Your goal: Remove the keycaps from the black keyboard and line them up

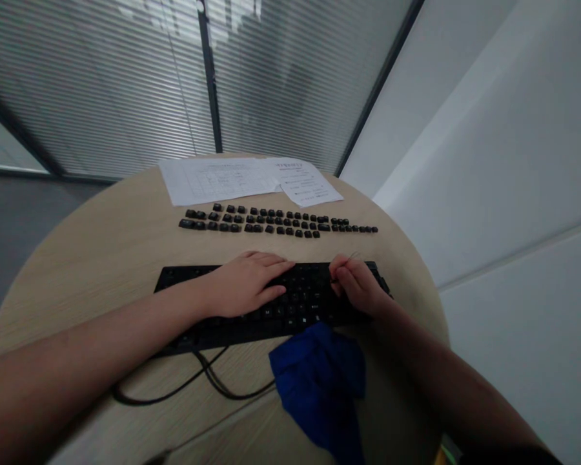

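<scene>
A black keyboard (232,330) lies across the table in front of me. My left hand (244,283) rests flat on its middle, fingers stretched to the right and thumb apart. On the right part of the keyboard, my right hand (357,285) is closed in a pinch around a thin wire-like tool (352,256). Its thin end sticks up above the fingers; the lower end is mostly hidden, so its exact kind is unclear. Behind the keyboard, loose black keycaps (281,230) lie in several rows. Some keys near my right hand are too dark to make out.
A crumpled blue cloth (319,387) lies against the keyboard's front edge. A black cable (217,381) loops on the round wooden table (97,252). Printed paper sheets (217,181) lie at the back. A white wall (523,194) stands to the right, blinds behind.
</scene>
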`<state>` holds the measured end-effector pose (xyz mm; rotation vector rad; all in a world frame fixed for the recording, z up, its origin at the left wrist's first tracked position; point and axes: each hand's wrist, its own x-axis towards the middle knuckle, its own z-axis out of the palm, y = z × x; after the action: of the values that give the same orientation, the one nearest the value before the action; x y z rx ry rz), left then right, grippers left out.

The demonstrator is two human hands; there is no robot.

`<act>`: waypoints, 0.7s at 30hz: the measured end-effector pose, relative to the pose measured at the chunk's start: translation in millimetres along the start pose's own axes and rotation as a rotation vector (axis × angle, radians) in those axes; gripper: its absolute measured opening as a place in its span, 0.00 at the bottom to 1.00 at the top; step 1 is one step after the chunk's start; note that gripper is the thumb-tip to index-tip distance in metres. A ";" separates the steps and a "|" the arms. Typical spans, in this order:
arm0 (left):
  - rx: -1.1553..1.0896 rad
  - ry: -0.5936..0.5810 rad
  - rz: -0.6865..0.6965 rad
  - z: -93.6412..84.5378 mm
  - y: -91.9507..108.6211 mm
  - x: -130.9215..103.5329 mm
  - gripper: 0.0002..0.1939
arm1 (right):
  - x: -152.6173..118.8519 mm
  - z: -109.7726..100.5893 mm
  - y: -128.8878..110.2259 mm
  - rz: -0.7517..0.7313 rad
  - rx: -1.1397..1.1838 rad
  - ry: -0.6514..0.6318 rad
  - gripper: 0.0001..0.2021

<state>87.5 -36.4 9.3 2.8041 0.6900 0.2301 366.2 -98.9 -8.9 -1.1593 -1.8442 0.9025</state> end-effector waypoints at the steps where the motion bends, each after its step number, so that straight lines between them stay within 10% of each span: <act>1: 0.006 -0.005 -0.011 -0.4 0.7 0.0 0.26 | -0.4 1.6 3.7 0.032 0.065 0.043 0.22; 10: 0.003 -0.002 -0.028 -1.2 2.1 1.2 0.26 | 5.8 -4.2 6.4 -0.052 0.401 0.393 0.22; 21: -0.238 0.317 -0.010 -34.0 48.1 -7.0 0.09 | -13.9 23.8 -28.0 -0.326 0.169 0.151 0.11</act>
<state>95.1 -74.2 54.3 2.5596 0.6899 0.7167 338.6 -125.1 1.1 -0.7728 -1.7324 0.7453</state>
